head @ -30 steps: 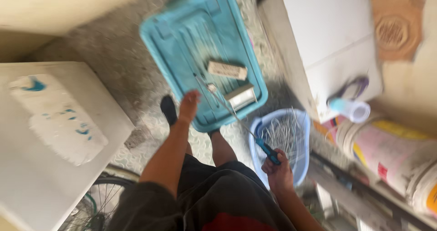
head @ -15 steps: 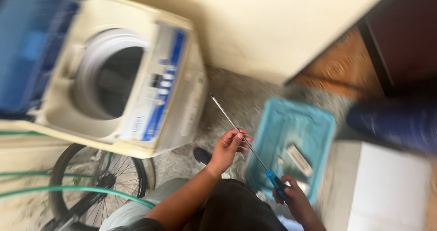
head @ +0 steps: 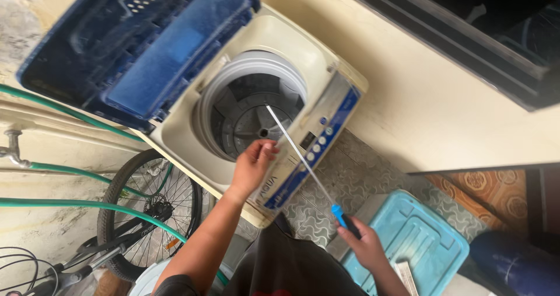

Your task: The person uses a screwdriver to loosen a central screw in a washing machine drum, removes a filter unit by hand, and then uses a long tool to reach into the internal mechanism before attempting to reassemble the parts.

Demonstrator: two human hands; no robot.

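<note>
Washer (head: pixel 326 106) bg | R hand (head: pixel 364 246) fingers grip screwdriver (head: pixel 303 159) | L hand (head: pixel 252 166) fingers curled, contents hidden

We have turned from the light blue tray lid (head: pixel 420 237) to the open washing machine (head: pixel 280 138), where our left hand (head: pixel 252 165) now reaches its rim and our right hand (head: pixel 364 243) angles the long screwdriver (head: pixel 303 159) over the drum (head: pixel 254 115).

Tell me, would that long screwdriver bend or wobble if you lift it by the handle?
Probably not much. The screwdriver runs dead straight from the right hand to the washer drum, so its metal shaft looks stiff. Being so long and thin, its tip may sway; the left hand is up beside the shaft.
</note>
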